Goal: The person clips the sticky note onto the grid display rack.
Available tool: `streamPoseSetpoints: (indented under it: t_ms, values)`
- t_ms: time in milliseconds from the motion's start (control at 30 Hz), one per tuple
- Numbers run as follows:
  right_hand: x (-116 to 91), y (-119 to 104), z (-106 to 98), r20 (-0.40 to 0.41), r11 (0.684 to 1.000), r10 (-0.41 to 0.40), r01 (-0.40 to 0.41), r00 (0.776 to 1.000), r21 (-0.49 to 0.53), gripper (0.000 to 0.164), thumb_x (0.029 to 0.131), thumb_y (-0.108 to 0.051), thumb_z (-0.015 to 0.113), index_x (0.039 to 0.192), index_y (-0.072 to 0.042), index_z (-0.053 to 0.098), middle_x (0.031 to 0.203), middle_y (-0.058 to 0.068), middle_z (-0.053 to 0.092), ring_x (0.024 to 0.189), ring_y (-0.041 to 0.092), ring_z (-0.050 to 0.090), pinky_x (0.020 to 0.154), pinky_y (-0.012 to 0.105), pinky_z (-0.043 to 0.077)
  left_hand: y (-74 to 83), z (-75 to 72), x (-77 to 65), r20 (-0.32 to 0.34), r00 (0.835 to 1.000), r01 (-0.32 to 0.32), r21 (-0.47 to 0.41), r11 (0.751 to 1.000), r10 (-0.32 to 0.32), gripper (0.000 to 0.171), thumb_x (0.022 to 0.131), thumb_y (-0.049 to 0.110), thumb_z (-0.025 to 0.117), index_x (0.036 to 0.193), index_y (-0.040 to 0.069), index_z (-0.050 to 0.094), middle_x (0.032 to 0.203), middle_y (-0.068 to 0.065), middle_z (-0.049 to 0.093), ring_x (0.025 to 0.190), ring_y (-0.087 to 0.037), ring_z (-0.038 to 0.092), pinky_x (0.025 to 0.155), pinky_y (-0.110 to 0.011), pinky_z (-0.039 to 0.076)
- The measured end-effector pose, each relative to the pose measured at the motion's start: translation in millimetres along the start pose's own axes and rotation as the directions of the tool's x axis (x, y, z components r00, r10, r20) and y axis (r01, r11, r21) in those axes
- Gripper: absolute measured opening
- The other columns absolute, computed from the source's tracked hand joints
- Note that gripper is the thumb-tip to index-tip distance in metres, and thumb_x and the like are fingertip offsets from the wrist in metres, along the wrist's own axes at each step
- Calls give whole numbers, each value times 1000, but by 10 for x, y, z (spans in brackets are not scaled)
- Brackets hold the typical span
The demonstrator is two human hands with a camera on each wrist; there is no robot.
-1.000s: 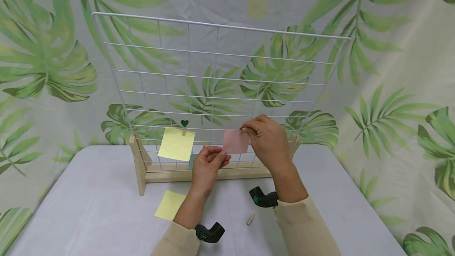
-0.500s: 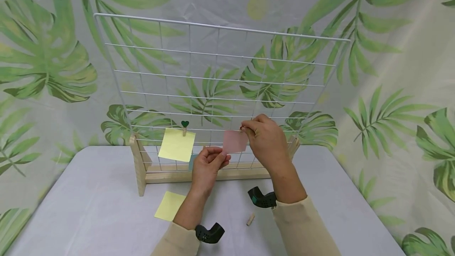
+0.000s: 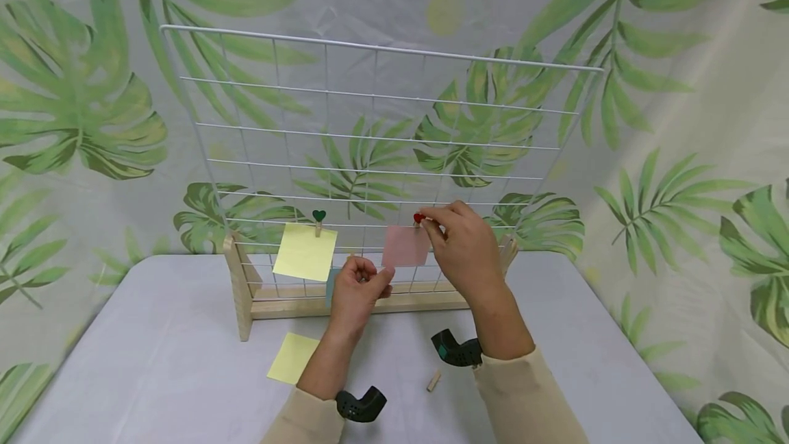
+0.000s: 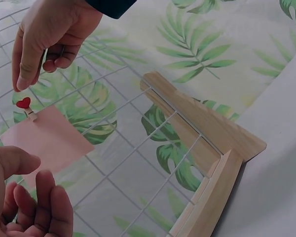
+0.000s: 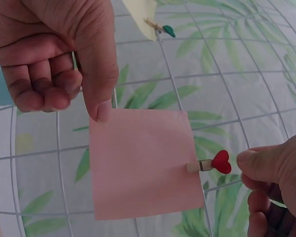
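Observation:
A pink square note (image 3: 405, 247) hangs on the white wire grid (image 3: 370, 171), fixed at its top by a small wooden clothespin with a red heart (image 5: 220, 162). Beside that heart is my right hand (image 3: 464, 247); its thumb and index finger are close together, and a small gap shows between them and the heart in both wrist views. At the note's lower left corner is my left hand (image 3: 356, 294), thumb apart from its loosely bent fingers and nothing between them. Left of it hangs a yellow note (image 3: 305, 252) under a green heart clothespin (image 3: 318, 218).
A blue note (image 3: 331, 285) shows partly behind my left hand. On the white table (image 3: 166, 348) lie another yellow note (image 3: 292, 358) and a loose clothespin (image 3: 434, 381). Wooden feet (image 3: 242, 293) and a crossbar hold the grid up. A leaf-printed cloth hangs behind.
My right fingers have let go of the red heart clothespin, which now shows uncovered. My left hand has released the pink note's lower corner, its thumb and fingers now apart.

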State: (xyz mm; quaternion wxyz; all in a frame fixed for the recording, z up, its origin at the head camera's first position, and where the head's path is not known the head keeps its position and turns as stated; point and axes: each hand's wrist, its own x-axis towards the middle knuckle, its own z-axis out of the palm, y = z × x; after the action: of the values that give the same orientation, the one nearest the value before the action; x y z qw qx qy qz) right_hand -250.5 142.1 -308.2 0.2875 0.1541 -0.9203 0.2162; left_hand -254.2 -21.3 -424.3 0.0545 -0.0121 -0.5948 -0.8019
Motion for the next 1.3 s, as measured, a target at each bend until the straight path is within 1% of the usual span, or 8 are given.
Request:
streamPoseSetpoints:
  t_ms: [167, 433, 633, 867, 1000, 1067, 1167, 1300]
  values:
    - [-35, 0, 1, -20, 1000, 4, -4, 1000, 16, 19, 97, -18, 71, 114, -14, 78, 99, 5, 70, 79, 22, 61, 67, 36, 52, 10, -17, -22, 51, 999, 13, 47, 999, -15, 23, 92, 7, 74, 86, 7, 52, 72, 1, 59, 63, -10, 67, 68, -24, 60]
    - [-150, 44, 55, -43, 999, 17, -15, 999, 45, 13, 95, -19, 73, 105, -12, 79, 96, 4, 72, 74, 20, 60, 63, 33, 51, 10, -19, -30, 75, 997, 3, 51, 999, -6, 26, 93, 7, 73, 80, 9, 51, 68, 1, 61, 60, -10, 65, 67, -24, 60]
    - [-307, 82, 155, -5, 997, 64, -64, 998, 51, 15, 95, -19, 74, 107, -13, 80, 94, 4, 74, 74, 19, 60, 63, 31, 50, 9, -20, -35, 95, 995, -1, 65, 998, -5, 25, 93, 7, 73, 80, 8, 52, 68, 1, 61, 61, -11, 66, 68, -25, 61]
    - [-558, 172, 343, 56, 987, 137, -142, 989, 79, 10, 93, -18, 76, 101, -13, 80, 89, 1, 73, 71, 13, 57, 60, 26, 48, 24, -11, -51, 121, 992, 12, 86, 996, -22, 26, 93, 11, 74, 80, 7, 52, 68, 0, 61, 63, -11, 66, 68, -24, 60]
    - [-685, 212, 414, 119, 976, 183, -195, 976, 100, 8, 92, -18, 77, 97, -14, 80, 86, -1, 72, 70, 12, 55, 60, 25, 47, 21, -15, -49, 134, 990, 29, 94, 995, -41, 27, 93, 10, 75, 79, 8, 52, 67, 0, 62, 63, -12, 66, 69, -25, 60]
    - [-744, 228, 433, 167, 968, 211, -230, 963, 102, 5, 91, -18, 77, 95, -15, 80, 84, -2, 72, 71, 12, 55, 61, 25, 47, 28, -15, -54, 137, 990, 30, 93, 995, -43, 27, 93, 10, 75, 78, 8, 52, 67, 0, 62, 63, -12, 66, 68, -25, 59]
    - [-829, 259, 454, 251, 959, 235, -266, 939, 97, 3, 91, -17, 77, 92, -15, 79, 82, -3, 71, 71, 11, 56, 62, 26, 48, 35, -18, -59, 139, 989, 32, 92, 995, -45, 27, 93, 10, 75, 78, 9, 52, 66, 1, 62, 62, -12, 66, 68, -25, 59]
    - [-955, 321, 474, 358, 942, 262, -318, 896, 107, 5, 91, -18, 77, 90, -13, 77, 80, -6, 71, 73, 9, 58, 65, 29, 50, 36, -18, -71, 143, 989, 35, 94, 995, -48, 28, 93, 10, 74, 77, 9, 52, 65, 1, 62, 62, -12, 66, 67, -24, 59]
